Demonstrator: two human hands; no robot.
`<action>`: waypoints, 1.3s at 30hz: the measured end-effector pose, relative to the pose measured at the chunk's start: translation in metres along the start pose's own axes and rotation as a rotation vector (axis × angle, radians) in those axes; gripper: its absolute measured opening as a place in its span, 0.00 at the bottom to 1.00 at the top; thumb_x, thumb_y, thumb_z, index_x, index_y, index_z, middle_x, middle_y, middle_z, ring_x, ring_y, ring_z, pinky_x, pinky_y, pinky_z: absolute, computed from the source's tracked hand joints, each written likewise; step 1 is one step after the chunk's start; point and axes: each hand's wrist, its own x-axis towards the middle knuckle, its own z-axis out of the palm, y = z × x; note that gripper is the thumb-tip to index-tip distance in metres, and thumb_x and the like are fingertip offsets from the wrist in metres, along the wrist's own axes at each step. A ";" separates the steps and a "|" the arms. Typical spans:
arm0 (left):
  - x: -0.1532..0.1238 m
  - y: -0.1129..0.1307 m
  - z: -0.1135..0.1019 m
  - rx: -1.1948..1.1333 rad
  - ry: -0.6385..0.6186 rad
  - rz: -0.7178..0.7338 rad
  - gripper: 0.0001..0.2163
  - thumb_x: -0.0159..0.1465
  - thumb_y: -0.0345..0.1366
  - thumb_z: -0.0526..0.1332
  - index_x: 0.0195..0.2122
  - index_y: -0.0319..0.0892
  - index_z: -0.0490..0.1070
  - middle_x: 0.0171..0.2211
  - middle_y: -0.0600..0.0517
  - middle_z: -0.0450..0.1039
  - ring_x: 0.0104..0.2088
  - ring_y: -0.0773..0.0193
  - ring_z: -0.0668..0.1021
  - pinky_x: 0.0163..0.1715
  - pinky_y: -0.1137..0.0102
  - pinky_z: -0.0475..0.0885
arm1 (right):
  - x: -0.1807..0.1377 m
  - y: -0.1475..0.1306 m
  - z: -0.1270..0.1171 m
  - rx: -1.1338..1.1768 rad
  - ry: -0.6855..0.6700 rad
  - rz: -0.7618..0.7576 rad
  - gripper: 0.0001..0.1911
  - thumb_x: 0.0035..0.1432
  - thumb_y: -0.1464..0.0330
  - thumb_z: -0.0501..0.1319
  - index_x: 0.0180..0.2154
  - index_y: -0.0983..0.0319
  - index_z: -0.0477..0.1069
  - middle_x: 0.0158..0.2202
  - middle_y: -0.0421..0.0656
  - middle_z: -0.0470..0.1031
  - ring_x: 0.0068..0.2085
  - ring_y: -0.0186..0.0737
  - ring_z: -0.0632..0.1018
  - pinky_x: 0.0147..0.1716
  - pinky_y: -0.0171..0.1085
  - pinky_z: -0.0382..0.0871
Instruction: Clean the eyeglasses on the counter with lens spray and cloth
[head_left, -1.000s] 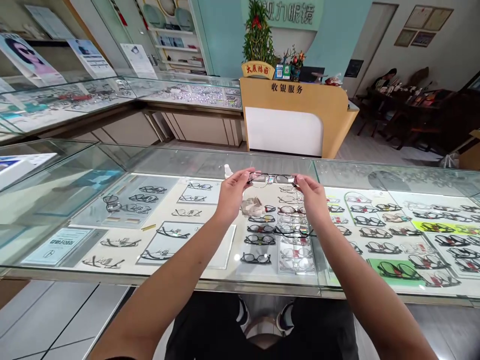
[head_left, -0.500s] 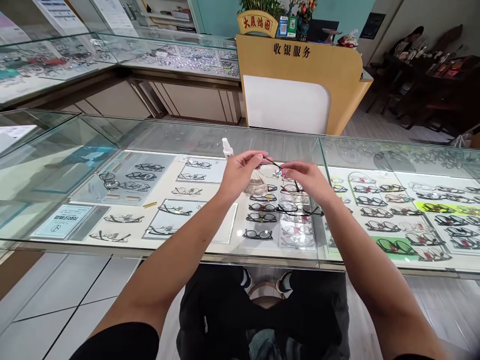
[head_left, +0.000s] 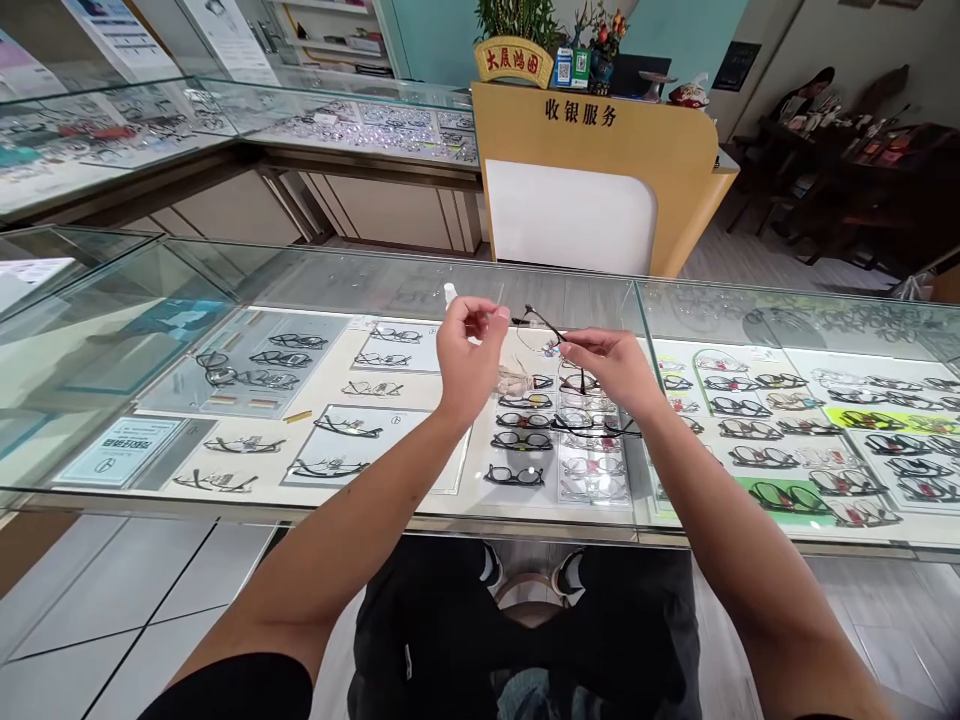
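Observation:
My right hand [head_left: 609, 365] pinches a pair of dark eyeglasses [head_left: 541, 320] above the glass countertop. A thin dark temple sticks out from its fingertips to the left, toward my other hand. My left hand [head_left: 471, 352] is raised just left of the eyeglasses, apart from them. Its fingers are curled in toward the thumb; whether anything small is in them is hidden. Behind that hand the top of a white bottle [head_left: 450, 293] shows. A dark frame shape [head_left: 596, 428] appears below my right hand; I cannot tell whether it is a reflection.
Under the glass, eyeglass frames [head_left: 515, 475] lie in rows, some on a green card [head_left: 784, 498]. A blue-and-white sign [head_left: 116, 450] lies at the left. Beyond the showcase stand a yellow counter [head_left: 585, 130] and another glass case [head_left: 360, 135]. Someone sits at the far right.
My left hand has let go of the eyeglasses' temple and drawn slightly left, its fingers curling inward. My right hand still holds the eyeglasses in about the same place.

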 end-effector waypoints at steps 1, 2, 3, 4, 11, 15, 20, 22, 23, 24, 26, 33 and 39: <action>-0.005 0.003 0.001 0.008 -0.033 0.002 0.14 0.65 0.49 0.72 0.35 0.45 0.77 0.32 0.54 0.75 0.33 0.66 0.74 0.37 0.69 0.71 | 0.000 0.000 0.001 -0.014 0.053 -0.010 0.17 0.58 0.53 0.74 0.41 0.58 0.88 0.41 0.43 0.88 0.41 0.43 0.82 0.45 0.42 0.74; -0.009 0.005 0.002 0.001 -0.118 -0.019 0.15 0.64 0.51 0.72 0.33 0.44 0.76 0.29 0.55 0.72 0.31 0.66 0.72 0.34 0.70 0.69 | -0.001 0.001 0.002 -0.038 0.112 -0.031 0.17 0.58 0.54 0.74 0.42 0.58 0.87 0.41 0.43 0.88 0.41 0.43 0.82 0.46 0.43 0.74; -0.014 0.008 0.004 -0.017 -0.228 -0.060 0.17 0.64 0.52 0.72 0.32 0.44 0.77 0.27 0.55 0.70 0.29 0.67 0.70 0.31 0.70 0.67 | -0.001 0.001 0.004 -0.071 0.173 -0.066 0.17 0.58 0.54 0.74 0.42 0.59 0.87 0.41 0.43 0.87 0.41 0.43 0.81 0.46 0.43 0.74; -0.018 0.011 0.005 -0.043 -0.328 -0.115 0.17 0.64 0.54 0.72 0.33 0.43 0.79 0.27 0.55 0.70 0.28 0.67 0.69 0.29 0.70 0.65 | -0.003 0.001 0.006 -0.113 0.228 -0.113 0.16 0.59 0.55 0.73 0.42 0.59 0.86 0.40 0.43 0.87 0.40 0.43 0.81 0.46 0.43 0.74; -0.026 0.018 0.010 -0.261 -0.458 -0.437 0.21 0.60 0.56 0.75 0.40 0.43 0.85 0.25 0.56 0.65 0.25 0.71 0.61 0.25 0.70 0.58 | -0.017 -0.002 0.026 -0.478 0.364 -0.411 0.11 0.68 0.60 0.67 0.47 0.56 0.84 0.39 0.44 0.84 0.43 0.48 0.80 0.49 0.47 0.73; -0.024 0.020 0.010 -0.311 -0.422 -0.501 0.20 0.56 0.54 0.78 0.38 0.42 0.84 0.26 0.55 0.68 0.25 0.72 0.60 0.25 0.70 0.57 | -0.021 -0.004 0.029 -0.569 0.347 -0.452 0.11 0.69 0.62 0.65 0.49 0.57 0.83 0.42 0.45 0.86 0.44 0.49 0.81 0.50 0.48 0.73; -0.019 0.022 0.007 -0.264 -0.382 -0.470 0.21 0.55 0.55 0.78 0.36 0.42 0.83 0.25 0.56 0.66 0.24 0.71 0.61 0.24 0.70 0.56 | -0.024 -0.010 0.026 -0.516 0.287 -0.481 0.11 0.69 0.63 0.62 0.47 0.57 0.82 0.38 0.43 0.85 0.40 0.45 0.81 0.48 0.46 0.74; -0.016 0.022 0.004 -0.175 -0.373 -0.369 0.19 0.59 0.55 0.75 0.36 0.43 0.83 0.25 0.55 0.67 0.26 0.69 0.63 0.26 0.69 0.58 | -0.021 -0.012 0.020 -0.459 0.331 -0.458 0.11 0.70 0.62 0.60 0.45 0.57 0.82 0.37 0.43 0.83 0.39 0.44 0.80 0.47 0.45 0.75; -0.016 0.022 0.002 -0.117 -0.379 -0.305 0.18 0.62 0.54 0.73 0.36 0.43 0.83 0.26 0.55 0.68 0.27 0.68 0.64 0.28 0.69 0.59 | -0.018 -0.012 0.015 -0.422 0.381 -0.446 0.11 0.70 0.62 0.60 0.44 0.57 0.81 0.37 0.43 0.83 0.39 0.43 0.80 0.45 0.44 0.75; -0.015 0.023 0.001 -0.053 -0.395 -0.232 0.16 0.64 0.53 0.71 0.36 0.43 0.83 0.27 0.54 0.70 0.28 0.67 0.66 0.30 0.68 0.61 | -0.014 -0.012 0.009 -0.382 0.442 -0.434 0.11 0.70 0.63 0.60 0.44 0.58 0.81 0.37 0.43 0.82 0.38 0.42 0.80 0.43 0.43 0.74; -0.016 0.026 -0.002 0.089 -0.455 -0.063 0.14 0.68 0.49 0.68 0.35 0.44 0.83 0.28 0.53 0.71 0.31 0.64 0.68 0.35 0.66 0.64 | -0.004 -0.011 -0.007 -0.304 0.559 -0.394 0.11 0.69 0.64 0.59 0.42 0.59 0.80 0.36 0.43 0.81 0.37 0.41 0.79 0.41 0.41 0.73; -0.029 0.035 -0.004 0.428 -0.948 0.379 0.13 0.73 0.46 0.64 0.38 0.47 0.85 0.31 0.50 0.74 0.40 0.56 0.71 0.45 0.61 0.65 | 0.010 -0.021 -0.070 -0.342 0.340 -0.083 0.07 0.62 0.65 0.64 0.34 0.60 0.80 0.25 0.36 0.68 0.27 0.35 0.65 0.30 0.37 0.59; -0.041 0.034 -0.003 0.362 -1.406 0.378 0.11 0.72 0.42 0.66 0.35 0.47 0.86 0.30 0.52 0.82 0.33 0.62 0.77 0.40 0.63 0.65 | -0.013 -0.041 -0.055 -0.927 -0.545 0.275 0.07 0.57 0.61 0.71 0.36 0.56 0.85 0.31 0.39 0.79 0.32 0.38 0.74 0.32 0.37 0.60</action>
